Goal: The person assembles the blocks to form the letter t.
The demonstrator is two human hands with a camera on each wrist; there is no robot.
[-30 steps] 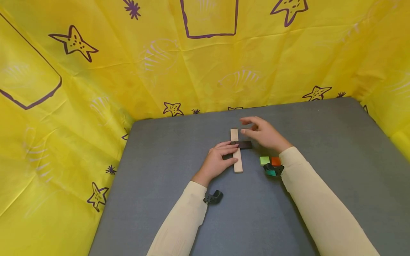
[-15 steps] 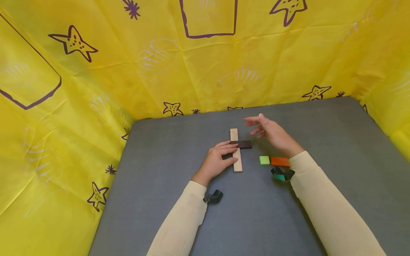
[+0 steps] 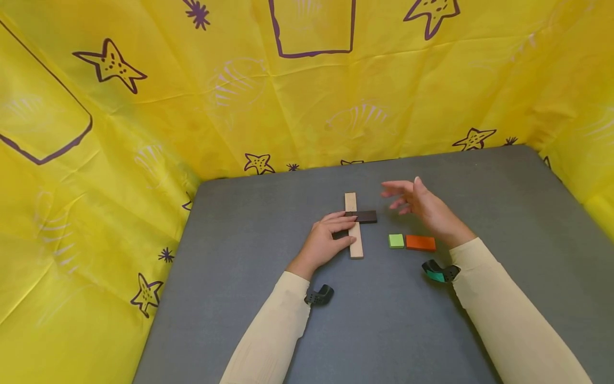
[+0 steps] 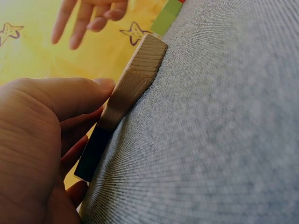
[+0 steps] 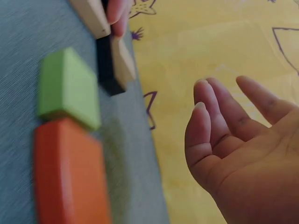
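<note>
A dark block (image 3: 366, 216) lies crosswise between two pale wooden pieces, a far one (image 3: 350, 201) and a near one (image 3: 356, 241), forming a cross on the grey table. My left hand (image 3: 318, 247) rests on this cross from the left. Its fingertips touch the dark block, its thumb the near wooden piece; the hand hides the dark block's left end. My right hand (image 3: 427, 210) hovers to the right of the cross, fingers loosely extended and holding nothing. In the right wrist view, a green block (image 5: 70, 88) and an orange block (image 5: 70, 172) lie end to end beside it.
The grey tabletop (image 3: 268, 224) has rounded back corners. Yellow cloth (image 3: 307, 112) with starfish and fish drawings hangs behind it and at both sides. Each wrist wears a dark strap device, a left one (image 3: 320, 295) and a right one (image 3: 440, 271).
My right hand has drawn back rightward from the cross, with its fingers spreading, and the orange block shows in full now. The left hand and the blocks have stayed put.
</note>
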